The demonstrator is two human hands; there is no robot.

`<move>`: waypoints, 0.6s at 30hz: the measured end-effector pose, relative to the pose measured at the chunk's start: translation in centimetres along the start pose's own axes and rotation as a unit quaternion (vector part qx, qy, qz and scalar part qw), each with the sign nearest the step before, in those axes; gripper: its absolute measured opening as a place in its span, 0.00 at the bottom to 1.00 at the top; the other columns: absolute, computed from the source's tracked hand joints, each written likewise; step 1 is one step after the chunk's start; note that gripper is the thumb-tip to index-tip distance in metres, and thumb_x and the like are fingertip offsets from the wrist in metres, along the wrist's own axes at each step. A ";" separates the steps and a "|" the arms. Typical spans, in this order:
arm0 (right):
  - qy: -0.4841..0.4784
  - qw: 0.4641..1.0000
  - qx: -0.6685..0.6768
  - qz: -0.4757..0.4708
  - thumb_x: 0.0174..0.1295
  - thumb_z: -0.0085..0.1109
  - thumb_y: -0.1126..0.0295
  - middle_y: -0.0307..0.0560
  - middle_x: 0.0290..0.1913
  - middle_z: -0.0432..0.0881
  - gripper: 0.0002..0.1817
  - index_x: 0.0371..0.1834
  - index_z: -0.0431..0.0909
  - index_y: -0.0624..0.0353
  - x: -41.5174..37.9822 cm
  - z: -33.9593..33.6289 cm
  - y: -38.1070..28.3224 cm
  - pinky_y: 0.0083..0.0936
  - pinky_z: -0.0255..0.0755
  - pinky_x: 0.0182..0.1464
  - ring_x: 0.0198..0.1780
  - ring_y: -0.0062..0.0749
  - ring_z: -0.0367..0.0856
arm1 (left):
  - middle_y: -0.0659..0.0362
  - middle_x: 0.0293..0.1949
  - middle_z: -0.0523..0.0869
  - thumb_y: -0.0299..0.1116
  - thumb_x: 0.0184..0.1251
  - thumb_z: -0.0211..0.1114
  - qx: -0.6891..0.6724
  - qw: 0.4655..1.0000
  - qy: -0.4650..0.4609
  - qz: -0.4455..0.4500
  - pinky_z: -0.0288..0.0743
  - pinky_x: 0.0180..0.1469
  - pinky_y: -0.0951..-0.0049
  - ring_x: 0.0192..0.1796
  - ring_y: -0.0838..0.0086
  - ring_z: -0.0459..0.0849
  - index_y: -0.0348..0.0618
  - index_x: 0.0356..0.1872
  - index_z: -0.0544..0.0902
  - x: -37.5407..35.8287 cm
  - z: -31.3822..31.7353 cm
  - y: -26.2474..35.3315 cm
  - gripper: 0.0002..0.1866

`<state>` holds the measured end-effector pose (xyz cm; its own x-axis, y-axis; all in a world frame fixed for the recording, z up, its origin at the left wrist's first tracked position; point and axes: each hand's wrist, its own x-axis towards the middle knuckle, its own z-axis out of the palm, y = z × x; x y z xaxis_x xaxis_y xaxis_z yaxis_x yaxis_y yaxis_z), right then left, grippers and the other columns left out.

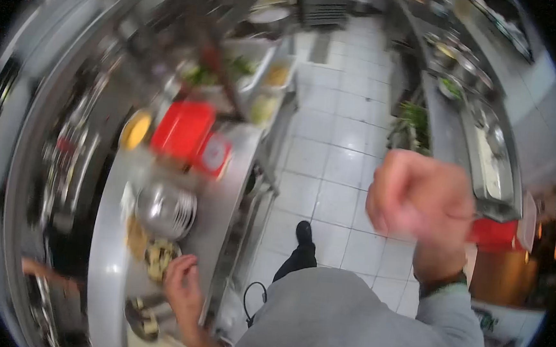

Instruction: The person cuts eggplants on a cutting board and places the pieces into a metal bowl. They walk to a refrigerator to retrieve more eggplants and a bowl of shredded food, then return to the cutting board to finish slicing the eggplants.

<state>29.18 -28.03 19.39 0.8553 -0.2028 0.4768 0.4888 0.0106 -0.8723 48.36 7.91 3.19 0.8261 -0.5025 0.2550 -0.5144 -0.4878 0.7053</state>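
Note:
Over the edge of the steel counter [214, 214], my left hand [184, 289] has its fingers apart and slightly bent, with nothing visible in them. Its fingertips are right beside a bowl of pale and dark chopped pieces [159, 260]. A clear, ribbed plastic container [167, 211] lies just beyond that bowl. Below it, close to my left wrist, sits a dark pan with pale pieces [143, 319]. My right hand [421, 196] is raised above the floor, blurred, its fingers curled into a fist. Whatever that fist might hold is hidden.
A red container [183, 128] and a digital scale [215, 155] stand farther along the counter, by a yellow-topped tub [136, 130]. Trays of greens [224, 70] lie beyond. Across the tiled floor [334, 158] runs another steel counter [446, 117] with pots and bowls.

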 end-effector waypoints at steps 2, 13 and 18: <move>-0.090 0.993 0.065 0.027 0.61 0.70 0.77 0.56 0.36 0.82 0.06 0.37 0.82 0.63 5.4 -2.2 -5.4 0.30 0.73 0.26 0.24 0.33 0.78 | 0.49 0.51 0.86 0.23 0.71 0.62 -0.049 0.994 -0.085 0.054 0.79 0.56 0.65 0.53 0.59 0.85 0.35 0.49 0.86 7.0 5.7 3.7 0.09; -0.121 0.980 0.035 -0.155 0.64 0.67 0.74 0.54 0.36 0.83 0.08 0.43 0.80 0.62 13.7 -24.3 -4.3 0.28 0.74 0.28 0.26 0.31 0.79 | 0.48 0.50 0.87 0.22 0.71 0.63 -0.178 0.865 -0.345 0.319 0.80 0.57 0.63 0.53 0.55 0.87 0.39 0.50 0.86 36.3 35.4 24.3 0.11; -0.101 0.976 0.041 -0.186 0.65 0.66 0.72 0.53 0.37 0.83 0.09 0.45 0.80 0.62 17.0 -37.9 -1.9 0.27 0.74 0.28 0.27 0.30 0.79 | 0.48 0.49 0.87 0.24 0.72 0.61 -0.095 0.889 -0.360 0.268 0.79 0.56 0.63 0.51 0.53 0.86 0.38 0.50 0.86 44.7 45.6 23.9 0.10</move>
<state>36.29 -68.58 25.04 0.6280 -0.0102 0.7781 0.7774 0.0525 -0.6268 62.46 -58.77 1.30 0.0782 -0.9861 0.1465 -0.6855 0.0536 0.7261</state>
